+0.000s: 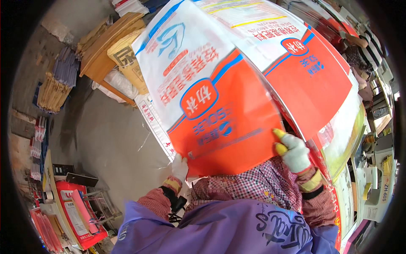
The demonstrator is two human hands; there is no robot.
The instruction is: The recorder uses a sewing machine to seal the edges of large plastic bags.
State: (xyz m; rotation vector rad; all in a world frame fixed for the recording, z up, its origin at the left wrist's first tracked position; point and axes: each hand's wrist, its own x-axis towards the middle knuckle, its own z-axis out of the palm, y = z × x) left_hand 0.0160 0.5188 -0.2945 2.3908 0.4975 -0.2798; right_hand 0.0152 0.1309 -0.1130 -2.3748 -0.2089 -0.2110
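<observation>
A flat woven plastic sack (228, 146), white at the top and orange-red at the bottom with blue print, is lifted at a tilt in front of me. My left hand (180, 167), in a pale glove, closes on its near left corner. At the near right corner, my right hand (294, 153), in a white glove with yellow fingertips, grips the edge; some of its fingers are hidden. Just beyond, on the right, lies a pile of matching sacks (317, 91). Checked cloth (237, 184) shows below the lifted sack, over my lap.
A wooden table (103, 48) with a yellow sack (127, 55) stands at the far left. Stacked folded sacks (55, 91) line the left wall. Sewing machines (376, 182) stand along the right. Another person (366, 48) works at the far right.
</observation>
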